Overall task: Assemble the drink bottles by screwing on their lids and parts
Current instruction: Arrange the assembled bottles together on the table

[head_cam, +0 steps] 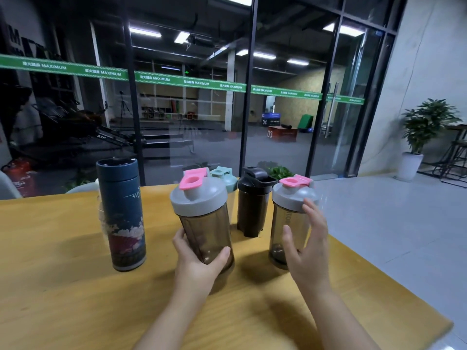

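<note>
- Centrally, left hand (199, 258): gripped the lower body of the near smoky shaker (204, 223), thumb and fingers curled round it; bottle tilted slightly and apparently lifted off the wooden table (63, 286), likely for setting down or for checking its lid.
- Grey lid with pink flip cap (195, 195): seated on that shaker; whether fully tightened could not be told.
- Right hand (307, 251): fingers straight and spread, just beside the second smoky shaker (288, 231); contact could not be confirmed; seemingly placed to steady or to let it go.
- Second shaker: upright on the table at the right, grey lid and pink cap fitted.
- Black shaker (254, 205): upright behind and between the two, lid on, cap raised.
- Teal-capped shaker (226, 179): mostly hidden behind the held bottle.
- Blue patterned flask (122, 213): upright at left, well apart from the hands, top apparently open; judged the item awaiting its lid.
</note>
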